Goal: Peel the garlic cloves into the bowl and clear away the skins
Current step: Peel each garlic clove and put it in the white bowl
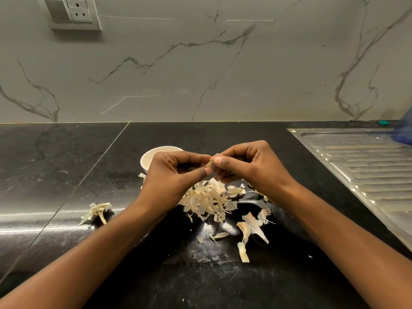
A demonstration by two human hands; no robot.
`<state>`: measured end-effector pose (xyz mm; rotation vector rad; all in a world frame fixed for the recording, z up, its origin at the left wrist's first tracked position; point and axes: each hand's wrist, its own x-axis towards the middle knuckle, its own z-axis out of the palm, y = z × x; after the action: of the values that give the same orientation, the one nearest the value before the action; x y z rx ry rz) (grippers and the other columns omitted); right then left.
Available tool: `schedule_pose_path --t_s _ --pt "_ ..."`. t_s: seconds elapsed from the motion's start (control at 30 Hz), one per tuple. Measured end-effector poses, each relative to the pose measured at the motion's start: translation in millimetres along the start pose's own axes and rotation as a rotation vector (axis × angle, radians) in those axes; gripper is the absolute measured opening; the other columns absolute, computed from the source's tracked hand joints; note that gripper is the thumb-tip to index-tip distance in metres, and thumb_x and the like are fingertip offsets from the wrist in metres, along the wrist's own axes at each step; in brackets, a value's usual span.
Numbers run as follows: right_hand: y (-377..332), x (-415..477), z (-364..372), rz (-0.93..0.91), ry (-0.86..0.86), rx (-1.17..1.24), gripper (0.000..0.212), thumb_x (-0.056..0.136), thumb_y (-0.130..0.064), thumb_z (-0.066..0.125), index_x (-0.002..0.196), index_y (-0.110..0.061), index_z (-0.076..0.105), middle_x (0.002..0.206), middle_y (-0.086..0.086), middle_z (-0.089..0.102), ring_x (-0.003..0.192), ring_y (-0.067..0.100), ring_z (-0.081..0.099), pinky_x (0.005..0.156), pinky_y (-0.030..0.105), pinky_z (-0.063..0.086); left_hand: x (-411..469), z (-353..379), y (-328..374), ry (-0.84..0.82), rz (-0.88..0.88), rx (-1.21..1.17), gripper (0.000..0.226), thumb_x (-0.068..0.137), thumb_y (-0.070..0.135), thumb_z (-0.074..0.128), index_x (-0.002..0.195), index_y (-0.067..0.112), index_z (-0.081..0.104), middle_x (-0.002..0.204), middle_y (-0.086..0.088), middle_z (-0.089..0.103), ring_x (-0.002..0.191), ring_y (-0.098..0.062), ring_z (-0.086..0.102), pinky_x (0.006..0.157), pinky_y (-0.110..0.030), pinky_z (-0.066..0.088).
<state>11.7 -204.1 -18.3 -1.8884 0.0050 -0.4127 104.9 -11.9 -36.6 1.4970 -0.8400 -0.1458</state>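
Toward the left edge of the table (55, 175) lies a spent garlic stalk (96, 211), well apart from everything else. Near the middle, toward the back edge, the bowl (151, 155) stands just behind the left hand (174, 177), which covers most of it.

That hand's grip is pressed together, thumb and fingertips pinching a small garlic clove (211, 164) held in the air above the table. The right hand (252, 168) pinches the same clove from the other side, likely working at its skin.

Under both hands sits a heap of skins (207, 201), and loose skins (253, 226) trail off toward the front and right.

Going by that heap, the peeling looks well along. The clearing away has not begun, since every skin lies on the table.

The inside of the bowl cannot be seen, so the count of peeled cloves is unknown. A plump piece (235, 191) just beside the heap could be an unpeeled clove or an empty husk. Whether more cloves lie under the hands is hidden. At the right edge the sink drainer (367, 166) is cut off.
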Motion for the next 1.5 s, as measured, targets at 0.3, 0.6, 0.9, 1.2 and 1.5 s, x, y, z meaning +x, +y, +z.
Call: schedule_pose_path --t_s 0.3,0.6,0.9,1.2,1.5 --pt "2 1 3 0.094 -0.024 0.151 0.019 0.100 -0.013 0.070 0.103 0.005 0.077 0.090 0.018 0.079 0.076 0.024 0.074 0.068 0.027 0.062 -2 0 4 0.017 0.062 0.026 0.024 0.081 0.000 0.086 0.104 0.001 0.080 0.091 -0.007 0.081 0.087 -0.024 0.080 0.081 -0.032 0.065" --pt "2 -1 21 0.191 0.065 0.443 0.021 0.102 -0.010 0.063 0.104 0.008 0.074 0.087 0.016 0.077 0.068 0.015 0.069 0.064 0.023 0.061 -2 0 7 0.063 0.035 -0.133 0.030 0.072 0.005 0.086 0.100 -0.002 0.078 0.092 -0.010 0.082 0.087 -0.025 0.080 0.077 -0.026 0.063" --pt "-3 0 19 0.292 0.029 0.719 0.018 0.100 -0.013 0.066 0.105 0.002 0.076 0.084 0.012 0.072 0.066 0.012 0.067 0.063 0.020 0.061 -1 1 7 0.022 -0.077 -0.377 0.037 0.073 0.003 0.081 0.109 -0.004 0.074 0.104 -0.020 0.079 0.099 -0.031 0.079 0.087 -0.030 0.063" --pt "1 3 8 0.224 0.015 0.481 0.017 0.100 -0.016 0.070 0.103 -0.003 0.079 0.089 0.013 0.076 0.071 0.015 0.069 0.067 0.024 0.061 1 -3 4 0.001 -0.013 -0.073 0.020 0.086 0.006 0.081 0.105 0.002 0.080 0.089 -0.007 0.081 0.078 -0.016 0.074 0.071 -0.025 0.060" --pt "0 2 8 0.199 0.004 0.426 0.020 0.098 -0.016 0.071 0.107 0.001 0.077 0.091 0.016 0.077 0.074 0.018 0.071 0.068 0.025 0.062 0 -4 1 0.026 0.030 0.023 0.022 0.085 0.010 0.083 0.107 0.008 0.080 0.090 -0.008 0.080 0.078 -0.025 0.076 0.069 -0.030 0.062"
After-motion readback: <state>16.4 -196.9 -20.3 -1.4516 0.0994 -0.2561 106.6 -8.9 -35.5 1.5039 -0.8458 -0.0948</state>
